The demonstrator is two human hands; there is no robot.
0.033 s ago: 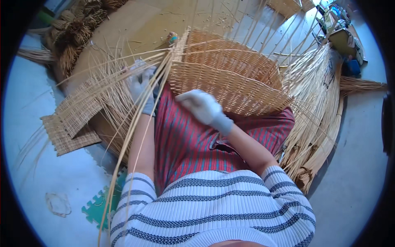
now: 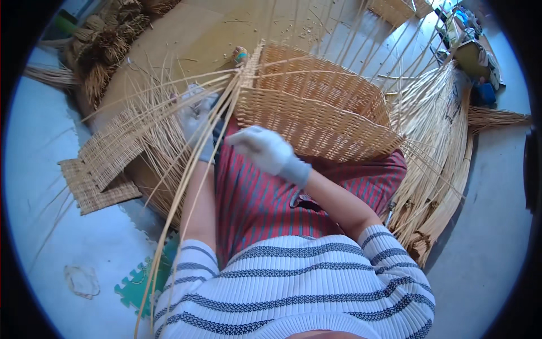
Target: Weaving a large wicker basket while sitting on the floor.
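Left hand [image 2: 196, 120] sits among the strands [image 2: 228, 97], right hand [image 2: 264, 150] curls near the basket [image 2: 316, 123]; whether either grip is clamped, I cannot tell. The basket rests over the lap [image 2: 259, 203]. Keeping strands taut and separate should help.

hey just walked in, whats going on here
Someone in pale gloves sits with a partly woven basket at their lap, loose ends sticking out from it. The left hand is among the long strands at the basket's left corner; its grip is unclear. The right hand is just below that corner, fingers partly curled, with nothing clearly held. A straw pile lies to the right, and flat woven pieces to the left.
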